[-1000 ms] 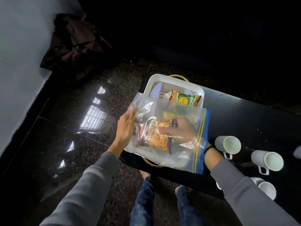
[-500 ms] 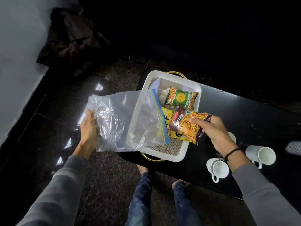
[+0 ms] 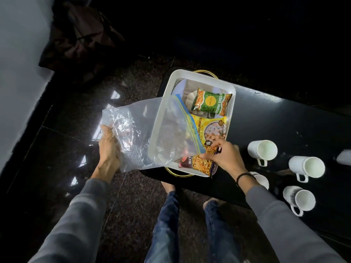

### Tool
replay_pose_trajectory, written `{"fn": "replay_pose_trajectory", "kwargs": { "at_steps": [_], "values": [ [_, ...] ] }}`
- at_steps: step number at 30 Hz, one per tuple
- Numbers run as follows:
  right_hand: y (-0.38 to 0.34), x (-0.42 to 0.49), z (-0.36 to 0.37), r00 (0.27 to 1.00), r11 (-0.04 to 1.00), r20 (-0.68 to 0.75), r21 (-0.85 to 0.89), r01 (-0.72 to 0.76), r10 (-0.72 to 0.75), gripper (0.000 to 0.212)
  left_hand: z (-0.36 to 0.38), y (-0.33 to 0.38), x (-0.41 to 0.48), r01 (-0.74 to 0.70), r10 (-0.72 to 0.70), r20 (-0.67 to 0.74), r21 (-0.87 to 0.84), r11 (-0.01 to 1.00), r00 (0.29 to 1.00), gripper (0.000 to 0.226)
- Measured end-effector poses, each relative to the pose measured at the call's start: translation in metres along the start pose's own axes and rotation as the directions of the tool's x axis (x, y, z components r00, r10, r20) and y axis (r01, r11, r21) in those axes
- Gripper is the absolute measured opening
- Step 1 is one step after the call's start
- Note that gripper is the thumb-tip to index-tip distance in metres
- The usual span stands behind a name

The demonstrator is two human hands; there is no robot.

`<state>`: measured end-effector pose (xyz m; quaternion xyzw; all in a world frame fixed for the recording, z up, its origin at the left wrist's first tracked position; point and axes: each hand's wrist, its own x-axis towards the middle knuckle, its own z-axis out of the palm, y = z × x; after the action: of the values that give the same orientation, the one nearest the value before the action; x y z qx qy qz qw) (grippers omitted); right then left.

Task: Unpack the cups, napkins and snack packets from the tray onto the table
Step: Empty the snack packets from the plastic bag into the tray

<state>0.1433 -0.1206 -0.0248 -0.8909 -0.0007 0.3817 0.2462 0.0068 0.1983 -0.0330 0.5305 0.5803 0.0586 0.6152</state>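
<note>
I see the white tray (image 3: 197, 75) at the near-left end of the black table (image 3: 275, 118), holding a green snack packet (image 3: 210, 102), a yellow one (image 3: 209, 130) and an orange mixture packet (image 3: 197, 164) at its near edge. My right hand (image 3: 223, 155) is closed around a small dark packet (image 3: 211, 149) just above the mixture packet, which it held half a second ago. My left hand (image 3: 109, 149) pinches the empty clear zip bag (image 3: 148, 133), draped over the tray's left rim as before. Four white cups (image 3: 263, 150) lie on the table to the right.

The tray (image 3: 197, 76) sits mid-frame with three snack packets (image 3: 210, 102) in it, four cups (image 3: 263, 149) to its right.
</note>
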Motion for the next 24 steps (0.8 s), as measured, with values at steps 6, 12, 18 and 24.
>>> {"fn": "replay_pose_trajectory", "kwargs": {
  "at_steps": [6,12,18,24],
  "values": [
    [-0.012,-0.009,-0.010,0.951,0.990,-0.275,-0.048,0.133,-0.141,0.030,0.021,0.014,-0.021,-0.035,0.044,0.128,-0.072,0.997,0.991,0.056],
    [-0.033,-0.010,-0.030,0.997,0.835,-0.002,0.546,-0.064,0.078,0.071,0.039,0.031,-0.040,-0.024,0.049,0.232,-0.111,0.994,0.971,0.053],
    [-0.072,-0.030,-0.029,0.982,0.824,0.172,0.566,-0.030,-0.082,0.112,0.048,0.051,-0.059,0.061,0.015,0.399,-0.176,0.983,0.917,0.071],
    [-0.097,-0.053,-0.027,0.910,0.605,0.342,0.784,-0.139,-0.233,0.089,0.075,0.072,-0.106,0.251,-0.147,0.576,-0.104,0.962,0.804,0.056]
  ]
}}
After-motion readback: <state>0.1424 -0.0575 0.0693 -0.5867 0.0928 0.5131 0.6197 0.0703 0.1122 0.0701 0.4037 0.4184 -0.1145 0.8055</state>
